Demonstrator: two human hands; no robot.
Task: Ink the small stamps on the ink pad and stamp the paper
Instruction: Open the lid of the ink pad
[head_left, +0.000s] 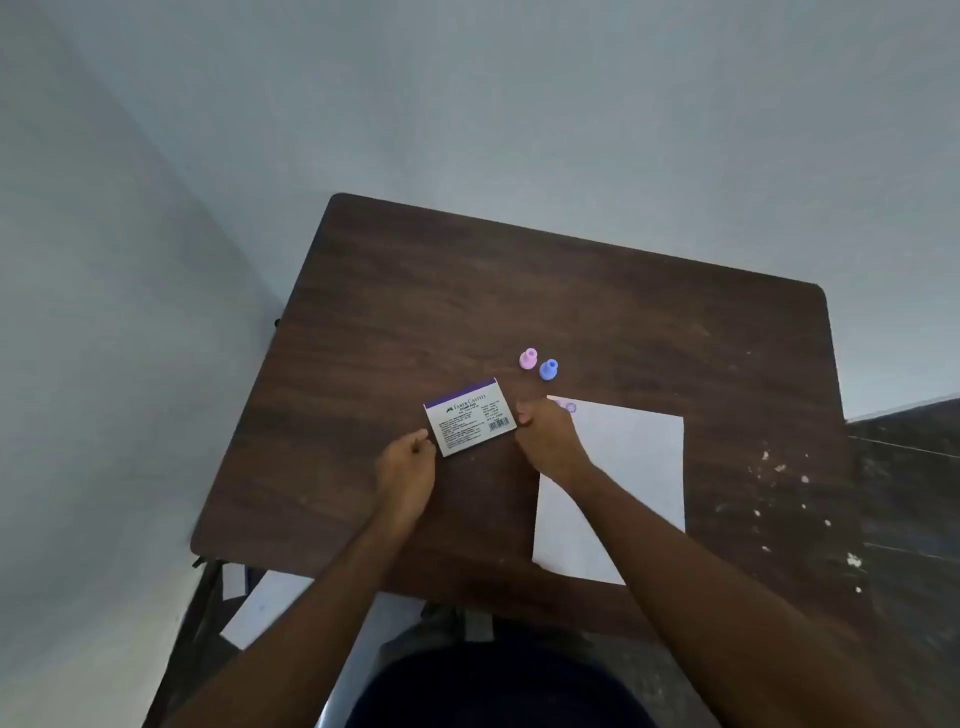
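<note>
A closed white ink pad box with a purple edge and printed label lies near the middle of the dark wooden table. My left hand touches its left lower corner with fingers curled. My right hand is at its right edge, fingers curled against it. Whether either hand truly grips the box is unclear. A pink stamp and a blue stamp stand upright just beyond the box. A white paper lies to the right, with faint purple prints at its top left corner.
A grey wall rises behind and to the left of the table. White specks mark the table's right side. Loose white sheets lie below the table's front left corner. A dark floor shows at right.
</note>
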